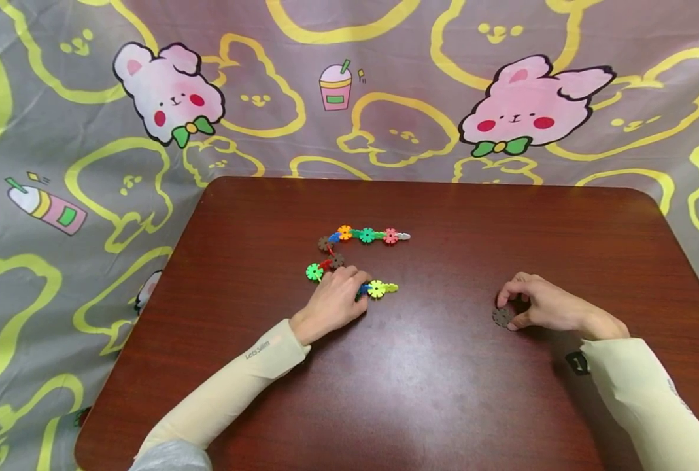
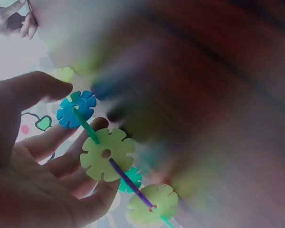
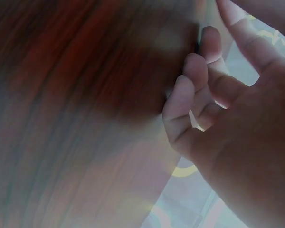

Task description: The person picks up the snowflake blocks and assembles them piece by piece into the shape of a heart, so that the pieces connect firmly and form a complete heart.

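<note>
A curved chain of interlocking plastic snowflake discs [image 1: 367, 235] lies on the table left of centre, in green, orange, brown, red, blue and yellow. My left hand [image 1: 336, 299] grips its near stretch from above and hides part of it. In the left wrist view the thumb lies at a blue disc [image 2: 85, 102], with fingers behind the chain. A yellow-green disc [image 1: 376, 288] and a yellow end piece stick out past the fingertips. Well to the right, my right hand [image 1: 552, 304] pinches a single dark brown snowflake disc [image 1: 501, 318] between thumb and finger, low over the table.
The brown wooden table [image 1: 431, 392] has rounded corners. A grey curtain [image 1: 396, 65] printed with rabbits, drinks and yellow outlines hangs behind its far edge and along the left side. A small black tag [image 1: 577, 363] shows beside the right cuff.
</note>
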Demonstrator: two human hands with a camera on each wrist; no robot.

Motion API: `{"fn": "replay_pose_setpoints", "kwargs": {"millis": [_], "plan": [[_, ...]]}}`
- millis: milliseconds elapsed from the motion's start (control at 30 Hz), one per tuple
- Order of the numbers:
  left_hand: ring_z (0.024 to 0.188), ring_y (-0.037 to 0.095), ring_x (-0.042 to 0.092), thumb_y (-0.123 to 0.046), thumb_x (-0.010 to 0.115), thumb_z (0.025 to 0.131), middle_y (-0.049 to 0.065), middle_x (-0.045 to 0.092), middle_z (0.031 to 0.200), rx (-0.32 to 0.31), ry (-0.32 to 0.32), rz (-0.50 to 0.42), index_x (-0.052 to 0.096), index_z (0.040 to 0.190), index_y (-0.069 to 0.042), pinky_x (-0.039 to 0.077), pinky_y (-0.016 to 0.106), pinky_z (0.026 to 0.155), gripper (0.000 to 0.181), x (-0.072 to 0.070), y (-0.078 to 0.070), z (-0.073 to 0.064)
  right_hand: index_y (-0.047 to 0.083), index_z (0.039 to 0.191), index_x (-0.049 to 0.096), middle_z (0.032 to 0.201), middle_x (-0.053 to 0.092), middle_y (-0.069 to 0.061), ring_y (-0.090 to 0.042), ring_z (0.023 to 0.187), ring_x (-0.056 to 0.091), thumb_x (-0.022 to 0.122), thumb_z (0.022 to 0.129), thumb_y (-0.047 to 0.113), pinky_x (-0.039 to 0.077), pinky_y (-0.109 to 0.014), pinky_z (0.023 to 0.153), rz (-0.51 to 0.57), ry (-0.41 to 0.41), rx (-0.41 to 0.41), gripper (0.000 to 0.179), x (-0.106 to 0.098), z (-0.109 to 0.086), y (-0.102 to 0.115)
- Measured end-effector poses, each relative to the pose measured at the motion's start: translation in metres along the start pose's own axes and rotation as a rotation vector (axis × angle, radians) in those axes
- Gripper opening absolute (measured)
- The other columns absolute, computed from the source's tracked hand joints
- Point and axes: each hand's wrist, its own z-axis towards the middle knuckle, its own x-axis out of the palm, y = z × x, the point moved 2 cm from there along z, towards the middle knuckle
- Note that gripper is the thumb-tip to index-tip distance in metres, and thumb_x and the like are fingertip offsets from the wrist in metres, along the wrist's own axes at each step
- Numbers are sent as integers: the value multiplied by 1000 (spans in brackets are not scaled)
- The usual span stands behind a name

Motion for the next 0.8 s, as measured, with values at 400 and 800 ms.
{"fn": "replay_pose_setpoints", "kwargs": {"millis": [400, 800], "plan": [[96, 24, 59, -21, 71, 80, 4, 64, 107, -25, 76, -30, 63, 118, -12, 45, 43, 79, 40, 1, -11, 9, 13, 81, 58, 76, 61, 4, -6, 68, 52, 86, 67, 13, 40, -23, 62, 38, -9, 215, 31, 2, 21, 10], [103, 24, 58, -15, 70, 82, 5, 62, 112, -9, 133, -59, 61, 122, -10, 40, 42, 84, 42, 3, -15, 13, -10, 95, 54, 81, 65, -12, -11, 72, 66, 66, 84, -3, 58, -30, 68, 605, -9, 323, 18, 29, 64, 31]]}}
